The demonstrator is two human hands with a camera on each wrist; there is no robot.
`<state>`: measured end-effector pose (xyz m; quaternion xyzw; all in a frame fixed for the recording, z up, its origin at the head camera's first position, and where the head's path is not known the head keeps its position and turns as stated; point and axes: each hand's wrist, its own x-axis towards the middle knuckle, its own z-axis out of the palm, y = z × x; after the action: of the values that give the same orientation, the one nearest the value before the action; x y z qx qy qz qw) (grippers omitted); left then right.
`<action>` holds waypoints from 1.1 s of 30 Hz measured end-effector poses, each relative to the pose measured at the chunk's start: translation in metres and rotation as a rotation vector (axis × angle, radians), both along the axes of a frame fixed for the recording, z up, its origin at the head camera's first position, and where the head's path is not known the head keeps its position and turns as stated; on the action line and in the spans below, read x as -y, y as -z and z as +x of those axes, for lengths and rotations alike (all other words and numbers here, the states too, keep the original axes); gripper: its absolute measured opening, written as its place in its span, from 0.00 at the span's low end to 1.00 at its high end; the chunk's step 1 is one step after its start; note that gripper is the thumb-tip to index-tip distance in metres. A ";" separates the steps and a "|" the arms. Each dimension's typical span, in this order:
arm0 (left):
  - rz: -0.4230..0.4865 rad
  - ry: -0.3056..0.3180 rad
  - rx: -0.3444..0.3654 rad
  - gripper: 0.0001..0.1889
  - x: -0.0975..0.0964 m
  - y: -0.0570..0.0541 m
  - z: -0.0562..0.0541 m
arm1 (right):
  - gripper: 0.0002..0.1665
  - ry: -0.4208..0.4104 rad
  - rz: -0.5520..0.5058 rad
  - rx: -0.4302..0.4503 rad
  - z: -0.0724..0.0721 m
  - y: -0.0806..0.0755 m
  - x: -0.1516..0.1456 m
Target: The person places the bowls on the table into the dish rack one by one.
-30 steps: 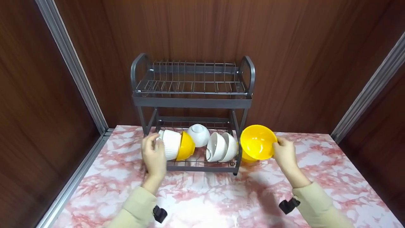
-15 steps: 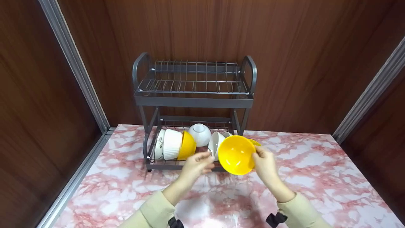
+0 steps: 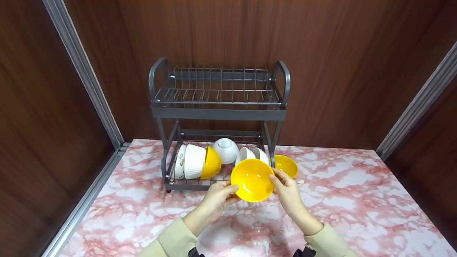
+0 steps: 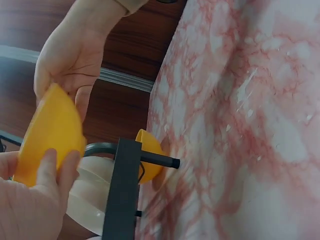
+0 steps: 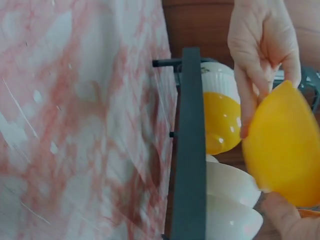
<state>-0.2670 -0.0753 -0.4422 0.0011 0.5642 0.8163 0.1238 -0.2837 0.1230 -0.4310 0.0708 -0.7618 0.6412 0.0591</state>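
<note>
A yellow bowl [image 3: 252, 180] is held up in front of the rack, its hollow toward the head camera. My left hand [image 3: 217, 200] grips its left rim, thumb on the inner side and fingers behind. From the right, my right hand [image 3: 288, 192] pinches the opposite rim between thumb and fingers. In the left wrist view the same yellow bowl [image 4: 52, 135] is seen edge-on between both hands. Behind it, two white bowls [image 3: 245, 154] lean on the lower shelf, partly covered by the held bowl.
A dark two-tier dish rack [image 3: 218, 114] stands at the back. Its lower tier also holds a patterned white bowl [image 3: 179, 162], a ribbed white bowl [image 3: 195, 161], a yellow bowl [image 3: 212, 162] and an upturned white bowl [image 3: 225, 150]. Another yellow bowl [image 3: 286, 165] sits right of the rack on the marbled table [image 3: 357, 200].
My right hand has carried the yellow bowl left from beside the rack to its front. My left hand has left the ribbed white bowl, moved right and taken the yellow bowl's left rim.
</note>
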 end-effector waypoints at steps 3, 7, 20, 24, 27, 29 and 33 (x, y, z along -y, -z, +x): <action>0.082 -0.002 0.043 0.21 0.002 0.000 0.002 | 0.23 -0.123 -0.201 0.052 0.007 0.004 0.002; 0.121 -0.006 0.066 0.21 0.000 -0.001 0.003 | 0.20 -0.413 -0.521 0.088 0.014 0.016 0.001; 0.107 -0.017 -0.001 0.22 0.015 0.003 0.006 | 0.17 -0.472 -0.789 0.130 0.018 0.026 0.017; -0.098 -0.159 -0.184 0.20 0.030 0.006 0.006 | 0.13 -0.330 -0.763 0.127 0.015 0.018 0.025; -0.306 -0.331 -0.325 0.17 0.044 0.007 0.003 | 0.09 -0.208 -0.741 0.137 0.008 0.010 0.033; -0.405 -0.436 -0.403 0.15 0.056 0.006 -0.002 | 0.09 -0.131 -0.703 0.139 0.002 0.005 0.039; -0.562 -0.662 -0.534 0.09 0.081 0.003 -0.015 | 0.24 -0.039 -0.595 0.127 -0.012 -0.002 0.050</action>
<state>-0.2817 -0.1564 -0.4449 -0.0024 0.7441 0.5997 -0.2945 -0.2956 0.0731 -0.4289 0.0250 -0.5410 0.8405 0.0172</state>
